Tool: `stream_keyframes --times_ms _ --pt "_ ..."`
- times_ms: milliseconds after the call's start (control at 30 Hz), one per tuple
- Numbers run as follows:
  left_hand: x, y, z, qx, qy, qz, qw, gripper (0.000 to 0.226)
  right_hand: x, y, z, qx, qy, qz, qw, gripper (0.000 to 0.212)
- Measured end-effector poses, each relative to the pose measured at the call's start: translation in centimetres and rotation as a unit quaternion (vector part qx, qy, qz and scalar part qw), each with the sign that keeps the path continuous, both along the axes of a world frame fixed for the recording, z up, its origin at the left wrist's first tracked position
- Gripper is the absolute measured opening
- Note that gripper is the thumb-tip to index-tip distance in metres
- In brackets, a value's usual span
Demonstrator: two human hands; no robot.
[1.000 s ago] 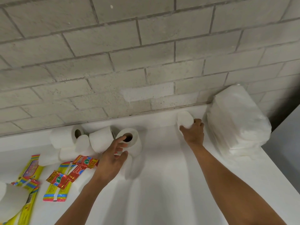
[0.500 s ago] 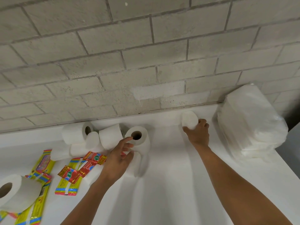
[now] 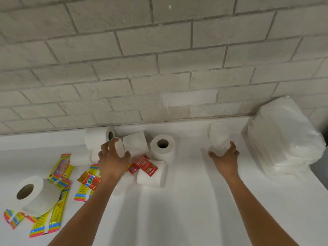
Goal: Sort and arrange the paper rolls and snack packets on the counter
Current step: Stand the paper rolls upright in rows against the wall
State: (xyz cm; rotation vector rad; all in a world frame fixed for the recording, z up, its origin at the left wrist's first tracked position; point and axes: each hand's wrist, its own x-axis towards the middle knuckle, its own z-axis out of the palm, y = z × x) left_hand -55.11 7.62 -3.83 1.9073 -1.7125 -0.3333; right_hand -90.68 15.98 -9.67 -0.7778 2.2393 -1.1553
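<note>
My left hand curls its fingers round a small white paper roll in a cluster of several rolls at the back of the white counter. One roll there shows its core hole. My right hand is spread just below a single upright roll near the wall, fingertips at its base. Red snack packets lie on a lying roll. Yellow rainbow-edged packets lie at the left under a big roll.
A large plastic-wrapped bundle of white paper stands at the right end against the grey brick wall. The counter's right edge drops off beside it. More packets lie left of my left forearm.
My left hand moved left and back from the cored roll onto the small roll. My right hand loosened from the upright roll and drew back a little, fingers spread.
</note>
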Motion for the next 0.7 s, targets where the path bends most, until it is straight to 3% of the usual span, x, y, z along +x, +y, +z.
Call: stream_keyframes --times_ms 167,300,533,700 --pt "2.7 -2.1 -1.1 0.068 0.003 0.038 0.997 0.077 3.1 2.1 0.5 -0.019 -0.004 0.018 1.0 0.099" --pt "3.6 -3.1 -2.4 0.105 -0.007 0.024 0.994 0.077 5.1 2.9 1.1 -0.034 -0.022 0.032 0.999 0.094" --pt "4.3 -4.2 -3.3 0.073 0.012 0.018 0.997 0.06 8.8 3.8 2.4 -0.063 -0.029 0.042 0.997 0.087" --pt "5.3 -3.8 -2.4 0.022 0.074 0.005 0.997 0.055 11.5 4.0 3.5 -0.078 -0.021 0.063 0.995 0.082"
